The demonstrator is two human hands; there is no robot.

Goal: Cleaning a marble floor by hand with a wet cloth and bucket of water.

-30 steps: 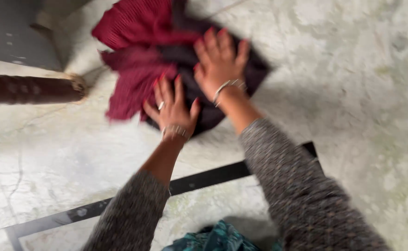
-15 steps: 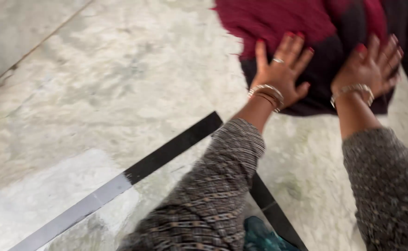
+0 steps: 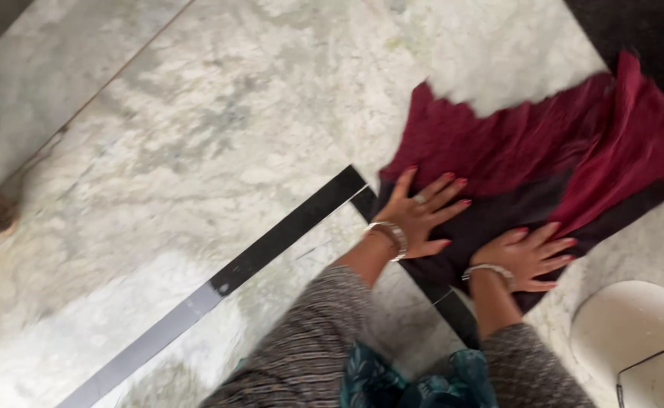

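Observation:
A maroon and dark purple cloth (image 3: 528, 162) lies spread on the marble floor (image 3: 196, 136) at the right. My left hand (image 3: 422, 211) rests flat on the cloth's near left part, fingers spread, a ring and a bangle on it. My right hand (image 3: 528, 257) lies palm down on the dark near edge of the cloth, fingers apart, with a bangle at the wrist. Both arms wear grey patterned sleeves.
A black inlay strip (image 3: 256, 261) crosses the floor diagonally under my left forearm. A pale rounded object (image 3: 634, 340) with a thin dark wire sits at the bottom right. Teal patterned fabric (image 3: 415, 381) shows at the bottom edge. A dark area (image 3: 649, 26) fills the top right corner.
The view swung and the cloth now lies lower right, spread out flatter. Both hands stayed pressed on it and have shifted toward its near edge.

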